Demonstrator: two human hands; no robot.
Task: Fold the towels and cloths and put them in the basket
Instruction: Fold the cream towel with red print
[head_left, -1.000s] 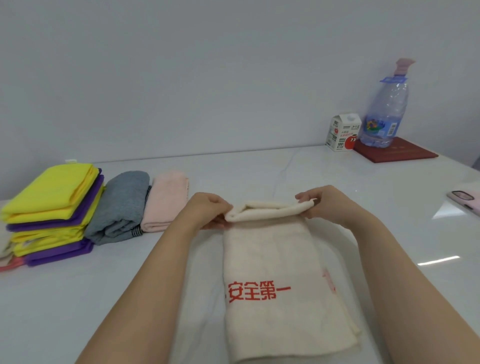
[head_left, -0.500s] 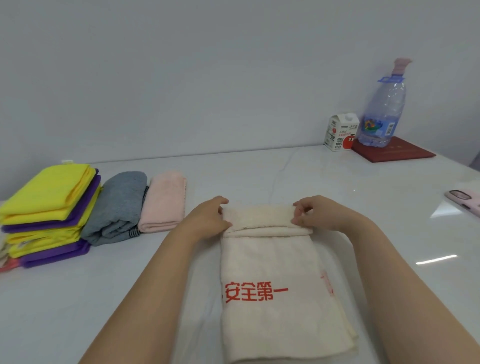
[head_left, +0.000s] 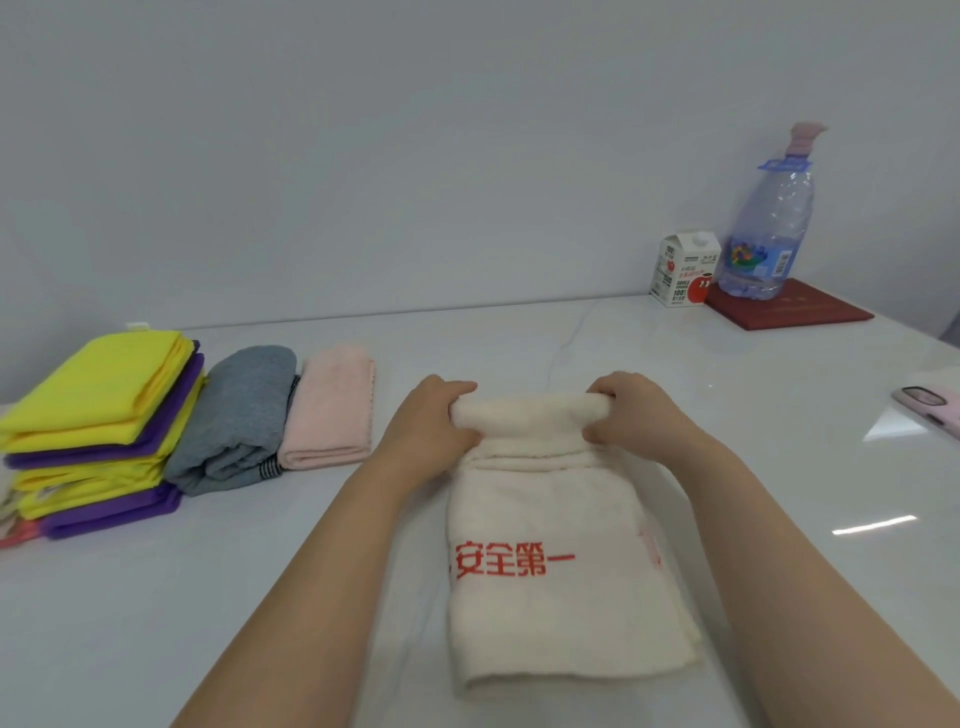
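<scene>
Left hand (head_left: 431, 421) and right hand (head_left: 636, 410) curl round the rolled far end of the cream red-lettered towel (head_left: 556, 519). Tall clear plastic bottle (head_left: 769, 234) stands far right, contents unclear.

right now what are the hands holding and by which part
The cream terry towel with red characters, held by its rolled far end: the left grip curls round the roll's left end, the right grip round its right end.

Both the left hand (head_left: 423, 423) and the right hand (head_left: 641, 410) are bare. The left forearm (head_left: 322, 561) and the right forearm (head_left: 769, 551) are uncovered as far as the lower edge of the view. The fingers (head_left: 607, 385) are too blurred to show nails.
</scene>
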